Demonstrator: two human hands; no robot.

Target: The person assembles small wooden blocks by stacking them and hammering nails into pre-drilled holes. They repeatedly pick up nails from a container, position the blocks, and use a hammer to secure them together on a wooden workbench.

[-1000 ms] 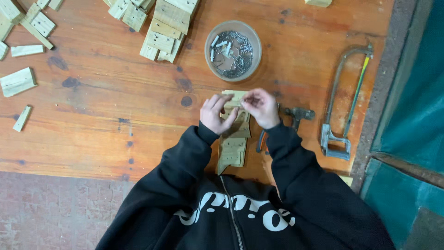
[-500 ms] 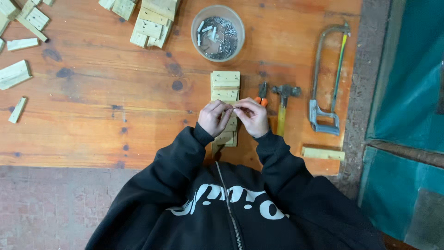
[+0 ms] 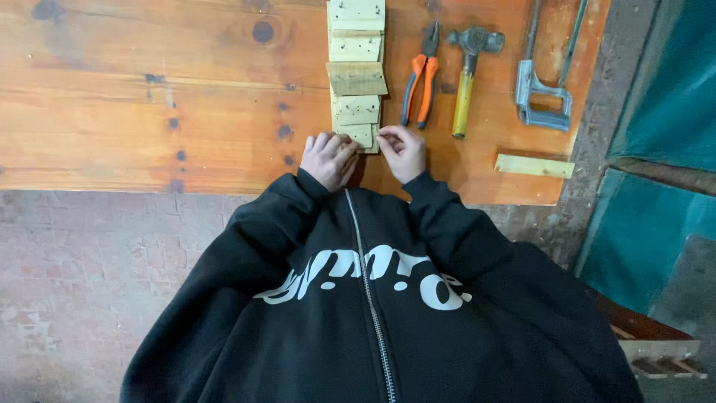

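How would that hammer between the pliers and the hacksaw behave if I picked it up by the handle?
The hammer would likely feel head-heavy: its metal head looks bulky against the slim yellow handle, so it may dip forward. It looks stiff, not fragile. Lying flat on the wooden table, it seems unlikely to roll.

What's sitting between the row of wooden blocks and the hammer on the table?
In the head view, orange-handled pliers lie between the row of wooden blocks and the hammer.
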